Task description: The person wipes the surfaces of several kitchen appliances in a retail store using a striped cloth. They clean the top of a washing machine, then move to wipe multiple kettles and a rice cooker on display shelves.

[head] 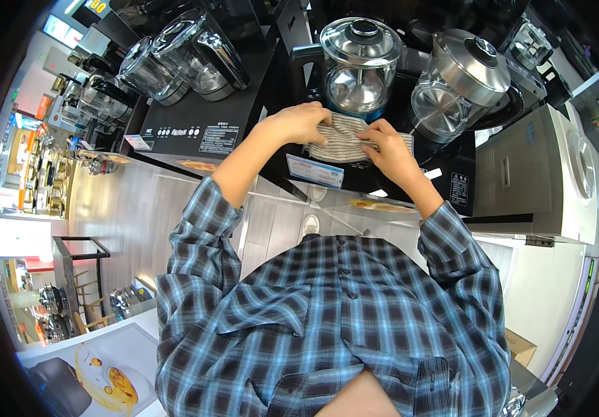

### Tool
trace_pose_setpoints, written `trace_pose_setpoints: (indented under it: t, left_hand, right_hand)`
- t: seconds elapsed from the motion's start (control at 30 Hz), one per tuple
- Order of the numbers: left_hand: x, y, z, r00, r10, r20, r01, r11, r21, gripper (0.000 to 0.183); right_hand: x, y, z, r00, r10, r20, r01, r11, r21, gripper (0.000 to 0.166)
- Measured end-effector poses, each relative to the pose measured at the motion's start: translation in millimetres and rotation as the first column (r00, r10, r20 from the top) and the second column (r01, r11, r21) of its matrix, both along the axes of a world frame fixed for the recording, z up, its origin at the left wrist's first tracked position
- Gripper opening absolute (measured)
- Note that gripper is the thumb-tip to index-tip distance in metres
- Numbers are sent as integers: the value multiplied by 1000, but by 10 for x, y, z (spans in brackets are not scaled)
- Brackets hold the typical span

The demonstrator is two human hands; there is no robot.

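Observation:
Both of my hands are on a grey-and-white striped cloth (342, 139), which lies bunched on a black glossy cooktop surface (362, 174). My left hand (299, 124) grips the cloth's left side between thumb and fingers. At its right side, my right hand (387, 148) pinches the fabric with the fingertips. Directly behind the cloth stands a glass kettle (359, 83) with a steel lid and a dark handle pointing left. To the right is a second glass kettle (453, 88) with a broad steel top and a black handle.
Two glass jugs (195, 57) stand on a black appliance (190, 122) at the left. A price card (315, 171) sits at the cooktop's front edge. On the right is a white cabinet-like appliance (544, 167). Behind me at lower left is a printed panel (106, 365).

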State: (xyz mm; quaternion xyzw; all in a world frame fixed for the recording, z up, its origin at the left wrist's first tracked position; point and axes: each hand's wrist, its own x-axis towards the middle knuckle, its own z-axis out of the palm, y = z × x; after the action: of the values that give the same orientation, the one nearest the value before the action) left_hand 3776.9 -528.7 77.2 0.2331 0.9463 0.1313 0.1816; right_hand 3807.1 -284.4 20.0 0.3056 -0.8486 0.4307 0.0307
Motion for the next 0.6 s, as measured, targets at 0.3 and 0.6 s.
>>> trace_pose_setpoints:
  t: [0.3,0.6]
  left_hand:
    - [278,-665,-133,977,-66,202,-13,931,365,35]
    - [406,-807,-289,939,-184,292,33,890,454,38]
  right_hand:
    - [138,-225,122,968,207,139,-204,978,-32,45]
    - [236,-212,137,958,265,107,-280,946,162,84]
